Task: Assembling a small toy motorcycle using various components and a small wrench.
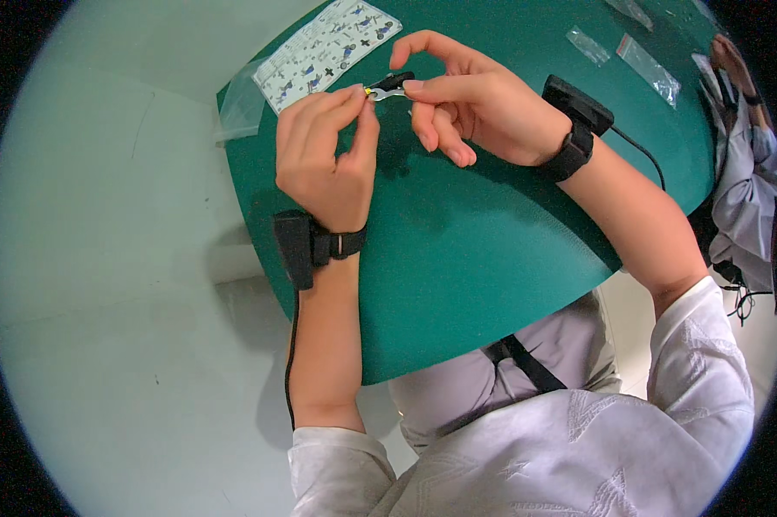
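In front of me, above the table, both hands meet at a small assembly. My left hand [330,155] pinches its left end between thumb and fingertips, where a bit of yellow shows. My right hand [487,103] has its thumb against the right end, the index finger raised and bent, the other fingers curled below. A black part [395,81] lies between the two hands. Just under it is a small light-grey flat piece [390,94], shaped somewhat like a spanner. The fingertips hide how these pieces join.
A green table [483,284] lies below my hands. At its far left are a picture instruction sheet [326,50] and a clear plastic bag [240,108]. Small clear bags [649,71] lie at the far right. Another person's hand [733,65] shows at the right edge. Cabled black wrist devices sit on both my wrists.
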A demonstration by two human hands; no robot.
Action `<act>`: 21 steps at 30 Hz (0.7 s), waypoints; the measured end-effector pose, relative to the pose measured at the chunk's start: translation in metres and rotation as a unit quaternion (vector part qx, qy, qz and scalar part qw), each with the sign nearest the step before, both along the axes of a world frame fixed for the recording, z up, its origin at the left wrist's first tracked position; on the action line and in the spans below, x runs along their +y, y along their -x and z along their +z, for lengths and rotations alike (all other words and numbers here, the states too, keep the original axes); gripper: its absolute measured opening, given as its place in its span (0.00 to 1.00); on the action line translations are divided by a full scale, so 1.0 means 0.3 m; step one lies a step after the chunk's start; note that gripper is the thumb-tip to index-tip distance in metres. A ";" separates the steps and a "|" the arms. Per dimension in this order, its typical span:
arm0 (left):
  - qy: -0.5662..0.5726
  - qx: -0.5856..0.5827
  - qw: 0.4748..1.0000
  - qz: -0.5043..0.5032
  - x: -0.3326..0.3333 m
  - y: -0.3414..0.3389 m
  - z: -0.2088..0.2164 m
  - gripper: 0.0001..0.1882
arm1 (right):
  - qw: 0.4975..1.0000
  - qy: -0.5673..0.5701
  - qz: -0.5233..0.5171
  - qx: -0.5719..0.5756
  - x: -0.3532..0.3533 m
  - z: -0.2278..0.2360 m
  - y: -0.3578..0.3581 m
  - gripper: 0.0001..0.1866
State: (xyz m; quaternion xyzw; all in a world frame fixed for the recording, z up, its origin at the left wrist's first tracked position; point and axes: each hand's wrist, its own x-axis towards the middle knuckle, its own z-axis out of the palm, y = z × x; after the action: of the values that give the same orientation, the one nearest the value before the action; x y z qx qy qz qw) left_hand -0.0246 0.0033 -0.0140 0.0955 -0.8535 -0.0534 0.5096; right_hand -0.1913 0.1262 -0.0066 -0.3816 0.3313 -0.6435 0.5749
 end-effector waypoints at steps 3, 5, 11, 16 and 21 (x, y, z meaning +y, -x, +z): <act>0.007 0.004 1.000 0.004 0.004 0.002 0.003 0.11 | 1.000 0.004 0.006 -0.006 -0.003 -0.001 0.002 0.13; 0.005 0.000 1.000 0.004 0.008 0.000 0.004 0.11 | 1.000 0.002 0.001 -0.007 -0.004 -0.004 0.004 0.13; 0.005 -0.009 1.000 -0.005 0.020 0.001 0.014 0.12 | 0.999 0.021 0.036 -0.018 -0.003 -0.009 0.025 0.14; 0.008 -0.011 1.000 -0.006 0.017 0.000 0.013 0.13 | 0.999 0.010 0.046 -0.020 -0.004 -0.005 0.016 0.15; -0.001 0.000 1.000 -0.015 0.011 -0.004 0.013 0.13 | 0.999 -0.010 0.007 0.030 -0.001 0.007 0.007 0.15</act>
State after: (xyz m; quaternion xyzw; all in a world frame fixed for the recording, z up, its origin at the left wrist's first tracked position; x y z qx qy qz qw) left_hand -0.0235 0.0067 -0.0101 0.0832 -0.8548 -0.0617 0.5086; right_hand -0.1934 0.1260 -0.0045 -0.3971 0.3521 -0.6241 0.5735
